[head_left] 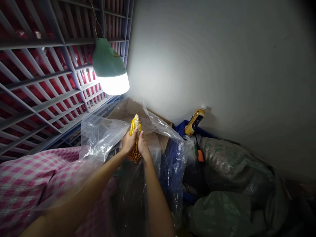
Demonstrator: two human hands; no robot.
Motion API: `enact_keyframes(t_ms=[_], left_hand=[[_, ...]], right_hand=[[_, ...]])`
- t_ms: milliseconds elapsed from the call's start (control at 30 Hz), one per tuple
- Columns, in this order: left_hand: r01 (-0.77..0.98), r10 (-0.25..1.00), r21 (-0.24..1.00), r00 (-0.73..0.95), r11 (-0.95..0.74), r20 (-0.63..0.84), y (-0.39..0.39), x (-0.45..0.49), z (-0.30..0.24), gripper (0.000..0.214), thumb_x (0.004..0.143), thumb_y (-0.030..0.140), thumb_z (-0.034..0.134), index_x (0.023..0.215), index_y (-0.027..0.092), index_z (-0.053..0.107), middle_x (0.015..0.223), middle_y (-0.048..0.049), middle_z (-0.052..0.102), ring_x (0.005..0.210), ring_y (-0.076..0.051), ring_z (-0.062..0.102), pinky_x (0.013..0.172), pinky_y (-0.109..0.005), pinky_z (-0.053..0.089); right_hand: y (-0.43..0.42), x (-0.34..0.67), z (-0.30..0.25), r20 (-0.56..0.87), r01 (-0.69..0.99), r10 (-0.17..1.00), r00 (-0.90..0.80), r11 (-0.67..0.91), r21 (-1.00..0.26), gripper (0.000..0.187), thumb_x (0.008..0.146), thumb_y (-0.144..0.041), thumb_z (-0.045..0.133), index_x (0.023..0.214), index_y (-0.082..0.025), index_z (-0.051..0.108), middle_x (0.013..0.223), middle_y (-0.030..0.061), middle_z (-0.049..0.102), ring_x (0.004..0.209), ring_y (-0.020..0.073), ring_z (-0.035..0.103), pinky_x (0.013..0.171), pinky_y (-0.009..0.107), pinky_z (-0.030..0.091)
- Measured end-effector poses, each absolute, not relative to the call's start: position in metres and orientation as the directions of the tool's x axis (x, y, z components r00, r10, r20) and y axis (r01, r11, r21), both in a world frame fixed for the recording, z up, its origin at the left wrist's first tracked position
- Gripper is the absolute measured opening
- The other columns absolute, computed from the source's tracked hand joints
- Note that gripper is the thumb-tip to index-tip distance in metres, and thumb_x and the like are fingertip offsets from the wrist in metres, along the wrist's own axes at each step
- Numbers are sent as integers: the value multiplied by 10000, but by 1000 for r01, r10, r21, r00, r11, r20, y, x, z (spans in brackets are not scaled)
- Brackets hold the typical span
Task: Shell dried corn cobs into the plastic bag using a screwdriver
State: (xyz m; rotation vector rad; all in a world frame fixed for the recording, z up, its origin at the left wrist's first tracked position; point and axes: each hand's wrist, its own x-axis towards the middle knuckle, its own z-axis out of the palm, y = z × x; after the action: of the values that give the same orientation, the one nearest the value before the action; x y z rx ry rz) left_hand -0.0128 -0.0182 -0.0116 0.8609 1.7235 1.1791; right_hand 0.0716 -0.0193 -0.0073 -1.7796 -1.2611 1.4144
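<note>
Both hands hold one yellow corn cob [135, 126] upright over a clear plastic bag [103, 135]. My left hand [128, 142] wraps the cob's left side with its fingers closed around it. My right hand [142, 144] grips the right side, fingers pressed against the kernels. The cob's tip points up and away from me, and part of it looks stripped of kernels. The cob's lower end shows below my hands.
A green hanging lamp [110, 67] glows at upper left beside a blue grid crate wall [37, 75]. Pink checked cloth [27, 177] lies at lower left. A yellow bottle [195, 121] leans on the wall. Filled sacks [227, 164] lie to the right.
</note>
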Motion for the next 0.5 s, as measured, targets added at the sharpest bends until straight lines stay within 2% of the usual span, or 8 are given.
enact_keyframes(t_ms=[100,233,333,433,500], left_hand=[[177,880,927,-414,331,-235,-22,-13,-8,558,760,628,372,849,132,612,895,-116,644,820,-255,577,720,-330,407],[100,902,960,-380,262,-206,-23,-13,-12,566,748,636,377,827,130,618,809,-89,637,753,-225,562,678,-305,405],[-52,929,979,-307,199,-205,-20,-11,-14,556,712,636,445,829,119,615,759,-69,632,717,-202,557,662,-285,413],[-218,935,956,-253,196,-249,-17,-9,-12,557,699,632,474,862,115,601,743,-63,628,687,-188,563,649,-282,428],[-243,917,943,-275,225,-290,-16,-9,-10,555,705,634,467,874,121,594,737,-61,625,673,-185,567,639,-287,436]], right_hand=[[-21,57,-7,-368,478,914,172,-404,-780,742,822,-656,189,771,-104,683,874,212,668,921,303,607,751,350,430],[-20,59,-20,-312,436,911,271,-405,-804,674,840,-615,223,673,-131,663,773,197,677,733,272,632,599,310,424],[-15,72,-26,-313,383,915,254,-392,-836,654,840,-616,223,665,-148,646,745,153,684,662,224,620,539,273,407],[-8,88,-24,-396,295,907,141,-421,-858,711,840,-627,154,693,-139,649,712,117,678,646,186,618,540,249,416],[-5,96,-18,-423,268,902,88,-431,-862,765,839,-628,92,694,-134,657,693,105,671,623,171,615,560,248,427]])
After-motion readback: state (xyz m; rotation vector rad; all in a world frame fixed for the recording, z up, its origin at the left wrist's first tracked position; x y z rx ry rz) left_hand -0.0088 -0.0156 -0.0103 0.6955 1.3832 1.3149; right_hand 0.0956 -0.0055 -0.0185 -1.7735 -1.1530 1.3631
